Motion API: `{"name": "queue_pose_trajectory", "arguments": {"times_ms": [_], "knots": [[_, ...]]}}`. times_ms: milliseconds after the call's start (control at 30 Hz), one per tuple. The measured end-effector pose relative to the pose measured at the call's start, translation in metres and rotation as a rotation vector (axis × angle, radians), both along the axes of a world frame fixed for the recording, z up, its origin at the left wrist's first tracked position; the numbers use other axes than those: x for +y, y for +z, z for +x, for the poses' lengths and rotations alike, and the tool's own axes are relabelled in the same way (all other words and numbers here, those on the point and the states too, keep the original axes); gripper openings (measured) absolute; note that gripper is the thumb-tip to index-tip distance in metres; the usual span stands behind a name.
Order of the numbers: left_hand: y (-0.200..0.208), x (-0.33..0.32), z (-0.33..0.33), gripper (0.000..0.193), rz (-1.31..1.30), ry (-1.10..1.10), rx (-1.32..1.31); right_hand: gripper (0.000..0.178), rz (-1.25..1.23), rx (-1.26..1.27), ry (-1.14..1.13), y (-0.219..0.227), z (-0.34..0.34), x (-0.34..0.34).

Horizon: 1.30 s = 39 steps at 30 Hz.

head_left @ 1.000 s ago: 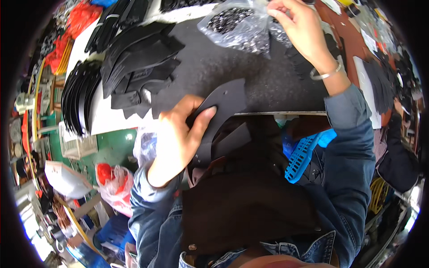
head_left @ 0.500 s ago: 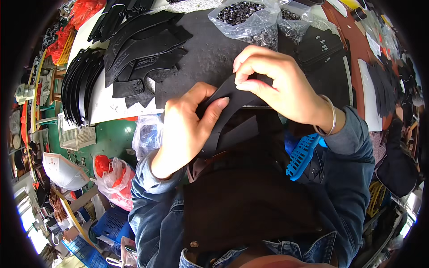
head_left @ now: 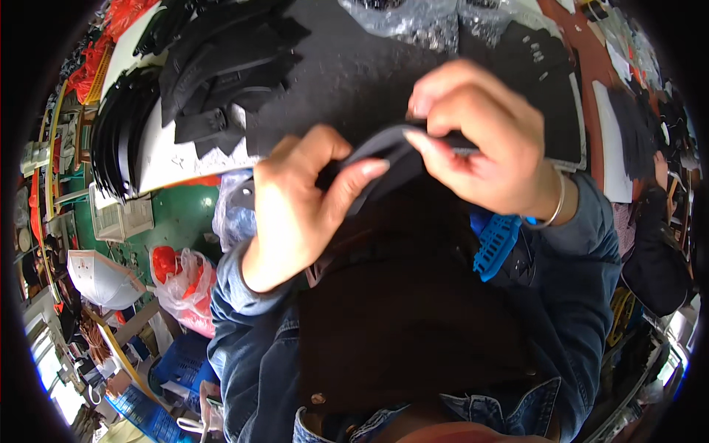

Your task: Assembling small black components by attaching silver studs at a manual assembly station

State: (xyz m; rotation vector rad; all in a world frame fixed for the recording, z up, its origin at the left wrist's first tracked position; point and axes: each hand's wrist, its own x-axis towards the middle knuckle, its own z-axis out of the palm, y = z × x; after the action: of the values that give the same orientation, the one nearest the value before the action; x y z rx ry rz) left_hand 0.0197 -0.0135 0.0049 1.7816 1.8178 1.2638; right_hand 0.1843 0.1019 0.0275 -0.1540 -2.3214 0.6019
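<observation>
A curved black strip (head_left: 385,140), apparently leather or similar sheet, is bent into an arc in front of my apron, off the table's near edge. My left hand (head_left: 295,203) pinches its left part between thumb and fingers. At the other end my right hand (head_left: 487,140), blurred by motion and wearing a bangle at the wrist, grips it with thumb and curled fingers. Beyond the hands lies a black work mat (head_left: 332,77). Several flat black cut pieces (head_left: 214,59) are piled on it at the left, beside a bundle of narrow black straps (head_left: 122,136).
Clear plastic bags (head_left: 413,26) of small shiny parts stand at the far side. Small metal pieces (head_left: 537,53) lie on black sheets at the right. A blue plastic basket (head_left: 496,247) is under my right arm. On the floor are a white crate (head_left: 122,218) and a bag of red stuff (head_left: 181,277).
The strip, flatter and more spread before, is now bowed into a tighter arc. My right hand has shifted right and turned. The table has slid upward in view.
</observation>
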Motion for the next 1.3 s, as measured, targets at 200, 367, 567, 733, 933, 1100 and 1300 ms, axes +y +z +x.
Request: {"name": "queue_pose_trajectory", "arguments": {"times_ms": [200,367,567,733,933,1100,1300], "knots": [[-0.005,0.012,0.0,0.033,0.108,-0.076,-0.26,0.017,-0.168,0.031,0.088,-0.001,-0.023,0.01],[-0.002,0.0,-0.009,0.019,-0.075,-0.01,-0.289,0.008,-0.129,-0.063,0.003,0.017,-0.042,0.061],[-0.015,-0.004,-0.011,0.018,-0.192,-0.092,-0.212,0.01,0.56,-0.456,-0.318,-0.011,-0.052,0.153],[-0.009,-0.003,-0.012,0.019,-0.156,-0.099,-0.125,0.011,0.589,-0.473,-0.332,-0.027,-0.065,0.152],[-0.014,0.001,-0.016,0.02,-0.042,-0.094,-0.088,0.017,0.343,-0.241,-0.393,-0.014,-0.058,0.137],[-0.015,0.001,-0.013,0.025,0.062,-0.036,-0.207,0.021,-0.271,-0.327,-0.03,-0.004,-0.031,0.08],[0.004,0.005,-0.006,0.029,0.34,-0.193,-0.048,0.026,-0.665,-0.331,0.163,0.007,-0.021,0.012]]}}
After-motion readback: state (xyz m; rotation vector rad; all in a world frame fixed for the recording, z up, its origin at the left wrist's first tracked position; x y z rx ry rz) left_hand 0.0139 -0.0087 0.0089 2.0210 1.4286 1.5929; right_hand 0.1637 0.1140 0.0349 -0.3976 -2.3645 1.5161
